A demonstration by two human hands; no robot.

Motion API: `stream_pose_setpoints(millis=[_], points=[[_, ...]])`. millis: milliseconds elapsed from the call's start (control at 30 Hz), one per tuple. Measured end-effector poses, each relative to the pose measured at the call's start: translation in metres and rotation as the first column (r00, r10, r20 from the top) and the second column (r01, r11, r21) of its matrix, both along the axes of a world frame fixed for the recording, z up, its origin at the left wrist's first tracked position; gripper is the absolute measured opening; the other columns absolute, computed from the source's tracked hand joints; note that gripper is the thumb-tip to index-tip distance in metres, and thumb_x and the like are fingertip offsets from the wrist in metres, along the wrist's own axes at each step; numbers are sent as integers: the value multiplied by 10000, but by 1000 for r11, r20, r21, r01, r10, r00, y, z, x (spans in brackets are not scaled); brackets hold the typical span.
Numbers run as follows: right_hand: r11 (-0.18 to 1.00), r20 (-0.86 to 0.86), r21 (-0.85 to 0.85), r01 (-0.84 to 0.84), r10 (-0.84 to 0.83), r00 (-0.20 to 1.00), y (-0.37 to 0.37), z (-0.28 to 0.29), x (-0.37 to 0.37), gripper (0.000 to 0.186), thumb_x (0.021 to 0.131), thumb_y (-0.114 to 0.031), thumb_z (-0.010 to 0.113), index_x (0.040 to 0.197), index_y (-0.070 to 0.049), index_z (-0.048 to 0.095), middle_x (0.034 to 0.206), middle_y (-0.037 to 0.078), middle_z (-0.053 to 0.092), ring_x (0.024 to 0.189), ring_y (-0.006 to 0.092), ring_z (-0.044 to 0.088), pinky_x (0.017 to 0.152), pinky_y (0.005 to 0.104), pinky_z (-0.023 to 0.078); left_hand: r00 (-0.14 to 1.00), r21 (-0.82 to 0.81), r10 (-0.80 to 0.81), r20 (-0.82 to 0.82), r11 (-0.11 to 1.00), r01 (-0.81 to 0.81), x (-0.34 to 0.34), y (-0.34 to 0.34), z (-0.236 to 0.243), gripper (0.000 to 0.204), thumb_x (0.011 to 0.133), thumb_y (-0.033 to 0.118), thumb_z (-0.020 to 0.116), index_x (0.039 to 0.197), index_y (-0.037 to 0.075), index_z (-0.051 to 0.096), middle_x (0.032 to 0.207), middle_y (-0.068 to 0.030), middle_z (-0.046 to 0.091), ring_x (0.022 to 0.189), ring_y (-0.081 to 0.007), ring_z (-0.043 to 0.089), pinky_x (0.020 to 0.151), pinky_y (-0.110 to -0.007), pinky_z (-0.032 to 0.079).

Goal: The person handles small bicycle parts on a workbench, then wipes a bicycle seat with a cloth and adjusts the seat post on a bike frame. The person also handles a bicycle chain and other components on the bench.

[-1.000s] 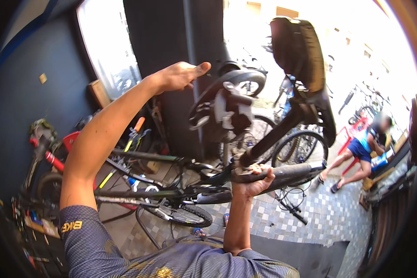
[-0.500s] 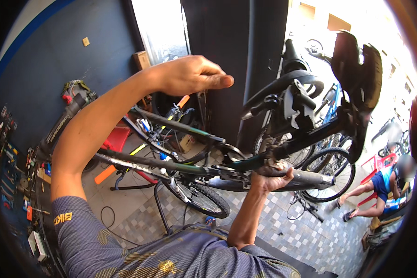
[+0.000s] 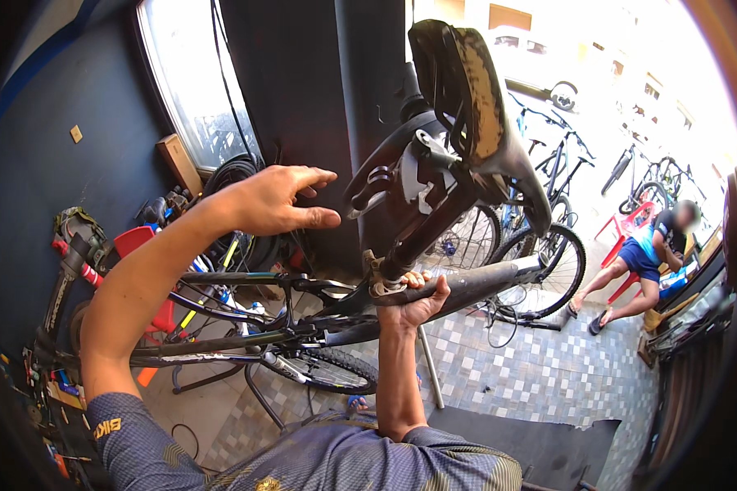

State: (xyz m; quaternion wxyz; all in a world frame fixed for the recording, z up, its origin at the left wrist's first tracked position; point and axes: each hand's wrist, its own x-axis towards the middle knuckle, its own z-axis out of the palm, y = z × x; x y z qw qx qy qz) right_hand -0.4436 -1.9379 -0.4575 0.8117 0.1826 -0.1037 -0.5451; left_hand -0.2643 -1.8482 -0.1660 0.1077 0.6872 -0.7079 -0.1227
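A dark bicycle frame (image 3: 487, 285) is held up in front of me, lying across the view. My right hand (image 3: 415, 309) is wrapped around its thick tube, just below the seat clamp (image 3: 381, 277). From that clamp a seatpost (image 3: 424, 222) slants up to a worn saddle (image 3: 477, 94) with torn cover and tan foam showing. My left hand (image 3: 282, 199) is raised above the frame's rear stays (image 3: 229, 278), fingers stretched out, touching nothing. Right of it is a grey clamp-like part (image 3: 418, 168), close to the seatpost and partly hidden by the saddle.
Behind the frame stand a bicycle wheel (image 3: 561, 266) and another bike's tyre (image 3: 336, 372). A person (image 3: 651, 245) sits on a red chair (image 3: 626, 221) at right. Several bikes (image 3: 561, 155) stand outside. Tools (image 3: 65, 385) line the left side; a black mat (image 3: 549, 442) covers floor nearby.
The view has turned rightward. The seatpost and saddle now point more steeply upward, and my right hand still grips the tube. My left hand sits lower in the picture, its fingers more spread.
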Motion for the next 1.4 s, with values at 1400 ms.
stream_pose_setpoints(millis=[1400], points=[[968, 7, -143, 208, -209, 978, -37, -34, 10, 284, 903, -392, 722, 779, -138, 685, 674, 31, 668, 618, 186, 656, 672, 349, 571, 962, -198, 25, -272, 977, -82, -22, 5, -7, 191, 974, 121, 750, 1130, 25, 695, 827, -23, 683, 749, -42, 631, 648, -268, 542]])
